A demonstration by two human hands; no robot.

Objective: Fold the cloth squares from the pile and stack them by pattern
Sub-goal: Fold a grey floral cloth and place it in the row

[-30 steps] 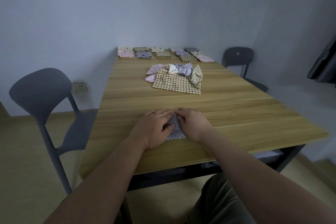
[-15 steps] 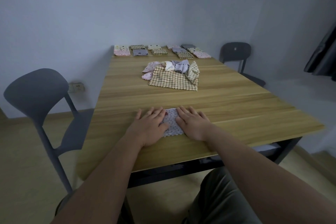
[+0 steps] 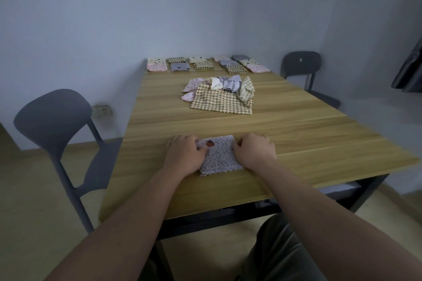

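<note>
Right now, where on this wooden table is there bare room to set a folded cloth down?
The light wooden table is bare right of the right hand, and across the strip between the lilac dotted cloth square and the loose cloth pile. Crowded: the far edge, lined with folded cloth stacks.

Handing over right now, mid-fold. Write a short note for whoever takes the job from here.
Left hand: grips the left edge of the dotted cloth.
Right hand: grips its right edge.
The cloth lies flat near the front of the table.
Pile: mid-table, several squares unfolded.
Done: folded stacks lined up along the far edge.
Left: finish this fold, add it to its matching stack, then work through the pile.
</note>
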